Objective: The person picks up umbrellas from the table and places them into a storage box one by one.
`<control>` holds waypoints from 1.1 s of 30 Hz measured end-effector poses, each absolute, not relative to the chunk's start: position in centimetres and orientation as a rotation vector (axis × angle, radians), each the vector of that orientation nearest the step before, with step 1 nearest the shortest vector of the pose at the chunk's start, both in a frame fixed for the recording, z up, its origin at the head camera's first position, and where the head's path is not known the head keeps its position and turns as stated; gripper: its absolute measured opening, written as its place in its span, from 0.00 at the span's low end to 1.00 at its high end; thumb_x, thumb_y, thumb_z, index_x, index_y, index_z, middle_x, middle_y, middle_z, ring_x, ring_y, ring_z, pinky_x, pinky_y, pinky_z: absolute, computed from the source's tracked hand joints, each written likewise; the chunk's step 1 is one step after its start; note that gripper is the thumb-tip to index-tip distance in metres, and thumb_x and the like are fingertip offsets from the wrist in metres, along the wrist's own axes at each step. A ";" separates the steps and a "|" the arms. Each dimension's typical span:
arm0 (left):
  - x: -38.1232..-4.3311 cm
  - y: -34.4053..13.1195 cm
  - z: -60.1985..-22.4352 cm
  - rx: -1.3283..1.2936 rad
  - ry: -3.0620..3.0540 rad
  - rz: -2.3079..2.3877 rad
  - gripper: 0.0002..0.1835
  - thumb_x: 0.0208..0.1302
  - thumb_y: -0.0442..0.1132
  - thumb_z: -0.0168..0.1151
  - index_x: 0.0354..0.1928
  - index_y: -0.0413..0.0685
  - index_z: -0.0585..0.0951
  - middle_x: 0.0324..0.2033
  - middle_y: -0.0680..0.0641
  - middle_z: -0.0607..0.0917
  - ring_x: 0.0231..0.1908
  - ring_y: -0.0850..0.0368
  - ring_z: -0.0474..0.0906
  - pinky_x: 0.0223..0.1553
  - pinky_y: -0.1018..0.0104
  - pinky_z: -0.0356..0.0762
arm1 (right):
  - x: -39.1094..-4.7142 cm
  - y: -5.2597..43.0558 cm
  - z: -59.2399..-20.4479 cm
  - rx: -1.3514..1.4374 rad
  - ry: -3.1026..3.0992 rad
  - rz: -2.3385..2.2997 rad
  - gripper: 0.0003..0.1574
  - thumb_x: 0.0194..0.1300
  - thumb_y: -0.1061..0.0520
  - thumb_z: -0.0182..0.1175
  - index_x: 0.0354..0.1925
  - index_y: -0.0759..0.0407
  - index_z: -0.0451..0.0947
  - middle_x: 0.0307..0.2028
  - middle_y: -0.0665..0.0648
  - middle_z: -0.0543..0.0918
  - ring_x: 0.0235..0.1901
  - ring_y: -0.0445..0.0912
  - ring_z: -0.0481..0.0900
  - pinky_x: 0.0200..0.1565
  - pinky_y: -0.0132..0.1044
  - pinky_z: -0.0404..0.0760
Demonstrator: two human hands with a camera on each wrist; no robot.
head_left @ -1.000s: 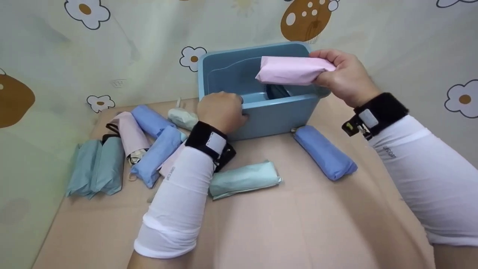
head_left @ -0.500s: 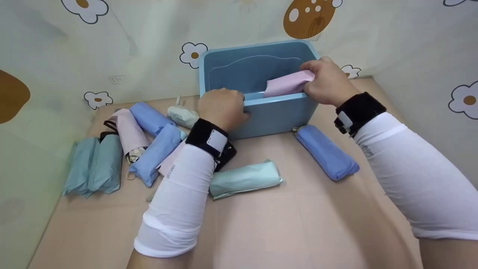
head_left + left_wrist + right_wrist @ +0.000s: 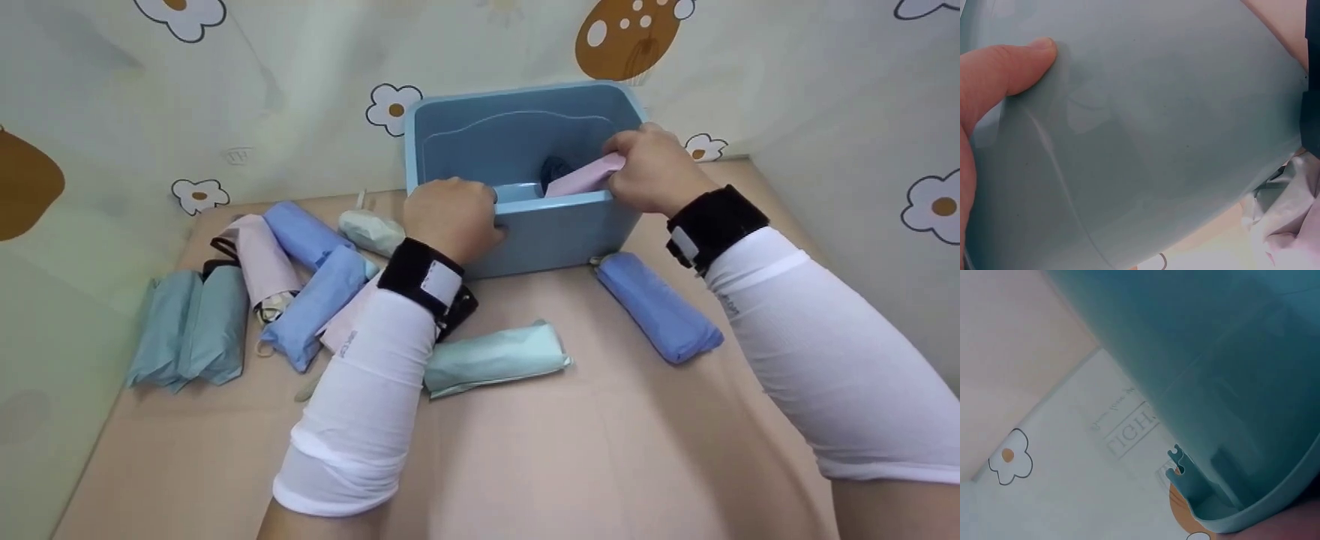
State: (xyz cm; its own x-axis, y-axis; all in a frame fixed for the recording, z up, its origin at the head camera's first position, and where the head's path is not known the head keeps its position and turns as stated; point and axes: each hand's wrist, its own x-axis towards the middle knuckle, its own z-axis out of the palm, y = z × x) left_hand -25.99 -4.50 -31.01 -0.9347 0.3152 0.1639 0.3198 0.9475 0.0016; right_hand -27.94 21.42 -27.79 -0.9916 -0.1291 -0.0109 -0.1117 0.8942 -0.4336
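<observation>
My left hand [image 3: 452,219] grips the near left rim of a blue plastic bin [image 3: 555,232]; in the left wrist view the thumb [image 3: 1030,64] presses its outer wall. At the bin's right end, my right hand [image 3: 656,169] holds a pink folded umbrella [image 3: 586,176] by one end. The umbrella slants down inside, its lower end hidden behind the front wall. Beside it in the bin shows a dark item [image 3: 553,171]. The right wrist view mostly shows the bin's outer wall [image 3: 1196,371], with only a sliver of the hand under the rim.
Left of the bin lie several folded umbrellas in sleeves, including a green one [image 3: 217,322], a pink one [image 3: 262,262] and a blue one [image 3: 319,307]. A mint one [image 3: 499,360] lies in front, another blue one [image 3: 660,307] at right. A patterned wall [image 3: 300,97] stands behind.
My right hand has carried the pink umbrella from above the bin's rim down and left into the bin, tilting it. My left hand stays on the rim.
</observation>
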 end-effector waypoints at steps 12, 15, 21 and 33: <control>-26.0 -4.6 -31.2 -0.494 -2.932 -0.047 0.16 0.63 0.56 0.68 0.35 0.51 0.87 0.31 0.48 0.89 0.33 0.46 0.84 0.35 0.46 0.83 | -28.0 21.3 -27.9 -0.220 3.012 -0.648 0.34 0.68 0.62 0.51 0.71 0.65 0.73 0.62 0.71 0.74 0.60 0.64 0.69 0.61 0.63 0.76; -25.9 -4.6 -31.2 -0.496 -2.924 -0.055 0.14 0.62 0.55 0.68 0.34 0.52 0.87 0.31 0.48 0.89 0.34 0.45 0.85 0.34 0.46 0.83 | -27.9 21.3 -28.0 -0.253 3.038 -0.623 0.33 0.68 0.61 0.49 0.70 0.65 0.74 0.61 0.71 0.76 0.59 0.64 0.69 0.61 0.62 0.75; -25.8 -4.6 -31.1 -0.501 -2.921 -0.049 0.15 0.62 0.55 0.68 0.36 0.52 0.88 0.30 0.48 0.89 0.33 0.45 0.85 0.34 0.47 0.83 | -27.8 21.1 -28.3 -0.279 3.045 -0.536 0.31 0.73 0.55 0.46 0.67 0.66 0.77 0.63 0.73 0.78 0.65 0.68 0.68 0.68 0.64 0.68; -25.8 -4.6 -31.1 -0.490 -2.925 -0.070 0.16 0.61 0.56 0.69 0.39 0.53 0.89 0.33 0.48 0.90 0.34 0.45 0.84 0.33 0.46 0.82 | -27.4 21.2 -28.7 -0.310 3.064 -0.566 0.30 0.76 0.54 0.42 0.62 0.66 0.82 0.61 0.69 0.84 0.66 0.66 0.74 0.67 0.62 0.73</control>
